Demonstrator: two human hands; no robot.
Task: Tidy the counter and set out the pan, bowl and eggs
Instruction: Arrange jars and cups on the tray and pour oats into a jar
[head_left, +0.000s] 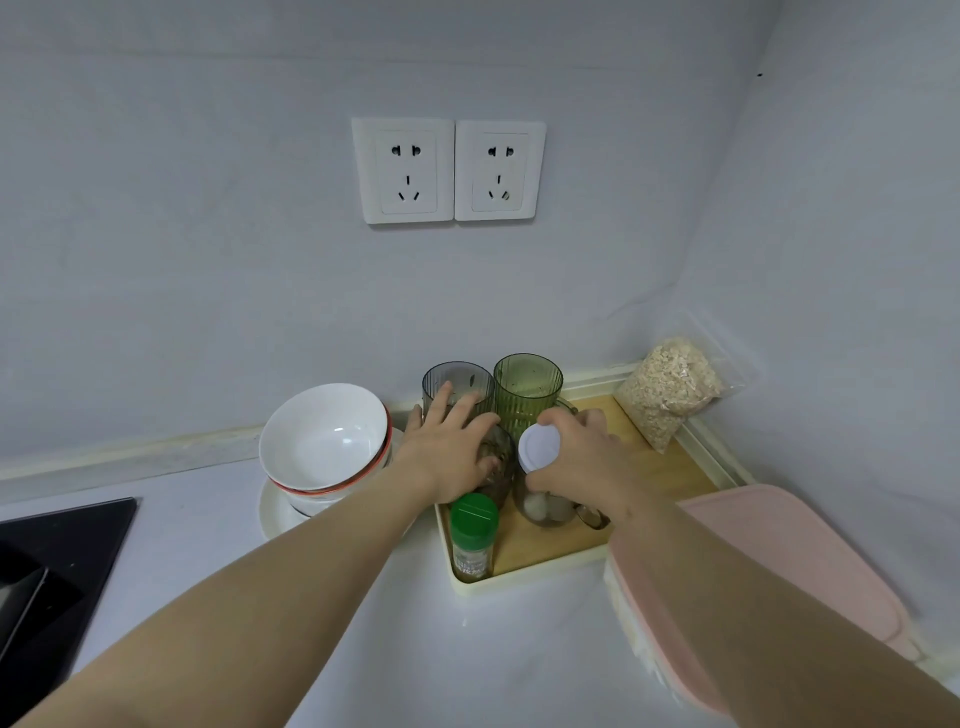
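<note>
White-lidded jar (540, 448) gripped by R hand (576, 457), L hand (449, 449) fingers (470, 408) curled over smoky glass (500, 480), prob. clearing tray (550, 545).

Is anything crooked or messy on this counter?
Yes. The top white bowl sits tilted on the stacked bowls left of the tray, not nested flat. The bag of oats leans in the corner. Nothing looks spilled.
</note>
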